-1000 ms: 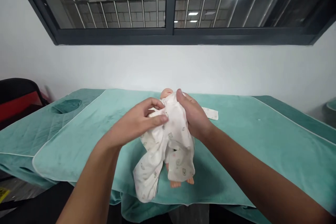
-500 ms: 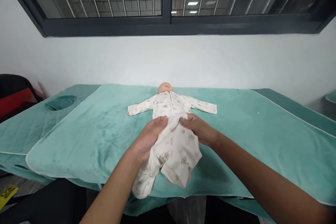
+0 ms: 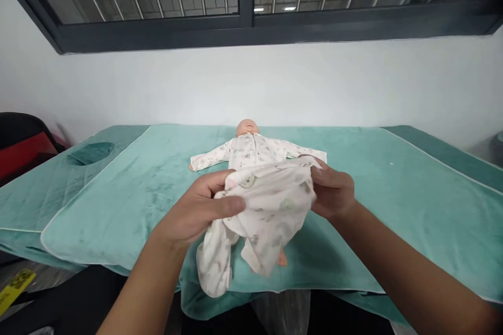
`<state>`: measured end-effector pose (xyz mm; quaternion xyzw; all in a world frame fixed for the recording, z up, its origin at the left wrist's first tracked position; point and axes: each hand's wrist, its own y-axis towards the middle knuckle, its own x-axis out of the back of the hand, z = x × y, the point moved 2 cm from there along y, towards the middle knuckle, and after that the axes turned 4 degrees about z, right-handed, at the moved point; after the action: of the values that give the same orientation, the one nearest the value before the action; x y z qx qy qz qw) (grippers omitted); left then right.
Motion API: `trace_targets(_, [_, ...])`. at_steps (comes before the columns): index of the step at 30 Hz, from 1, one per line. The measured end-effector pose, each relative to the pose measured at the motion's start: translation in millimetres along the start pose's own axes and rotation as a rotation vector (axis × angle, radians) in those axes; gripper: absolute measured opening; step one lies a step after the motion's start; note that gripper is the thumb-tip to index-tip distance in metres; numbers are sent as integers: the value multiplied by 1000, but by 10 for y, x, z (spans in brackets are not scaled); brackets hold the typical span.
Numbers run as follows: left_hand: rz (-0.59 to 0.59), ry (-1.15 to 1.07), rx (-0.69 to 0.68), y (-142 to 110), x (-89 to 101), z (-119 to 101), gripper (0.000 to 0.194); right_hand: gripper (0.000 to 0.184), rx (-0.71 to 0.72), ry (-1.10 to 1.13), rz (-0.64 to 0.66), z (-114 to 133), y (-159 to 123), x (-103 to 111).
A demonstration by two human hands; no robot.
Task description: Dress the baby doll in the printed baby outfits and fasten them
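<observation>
A baby doll (image 3: 247,127) lies on its back with its head toward the wall and its arms spread, dressed in a white long-sleeved top (image 3: 251,149) with small prints. In front of its lower body, my two hands stretch a pair of white printed baby pants (image 3: 271,204). My left hand (image 3: 200,204) pinches the left edge, thumb on top. My right hand (image 3: 333,183) grips the upper right corner. One footed leg of the pants hangs below my left hand. A bare doll foot (image 3: 282,258) shows under the fabric; the doll's middle and legs are otherwise hidden.
The doll lies on a bed with a green plush cover (image 3: 129,209), which has a face hole (image 3: 91,153) at the left. Behind it stand a white wall (image 3: 176,89) and a dark-framed window (image 3: 157,34). A black and red chair (image 3: 27,146) is at far left.
My hands have moved apart and raised the pants, spreading the top edge wider. My right hand has shifted right. The doll stays in place and its foot shows more clearly.
</observation>
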<state>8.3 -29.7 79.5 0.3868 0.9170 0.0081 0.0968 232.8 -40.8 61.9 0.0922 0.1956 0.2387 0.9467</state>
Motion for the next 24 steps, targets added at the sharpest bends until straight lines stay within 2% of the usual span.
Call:
trace_targets(1, [-57,-96,-75,8,-35,-22,38,32,-30,37,47,-20,-17,-53])
trace_targets(3, [-163,-236,-170,34,-139,-71,42,31,-136,16,257,-86,-53,-187])
trace_targets(5, [-253,-311,-194,59,-269,-124,44,28,-234,-39,497,-148,-84,-309])
trace_targets(7, [-321,-337,-154,76,-384,-163,45,30,-248,-25,605,-170,-88,-373])
trace_targets(10, [-379,-282,-40,89,-447,-158,43,39,-160,99,486,-143,-40,-364])
trace_targets(14, [-306,-53,62,128,-333,-65,46,48,-188,234,258,-177,12,-331])
trace_targets(17, [-337,148,53,170,-205,4,42,38,-358,219,271,-304,-5,-343])
trace_targets(20, [-364,196,69,204,-112,83,40,29,-513,89,344,-445,-39,-298])
trace_targets(22, [-304,141,135,211,-65,153,40,30,-495,67,310,-503,-33,-215])
trace_targets(24, [-193,82,217,197,-24,225,40,33,-406,104,201,-535,-5,-105])
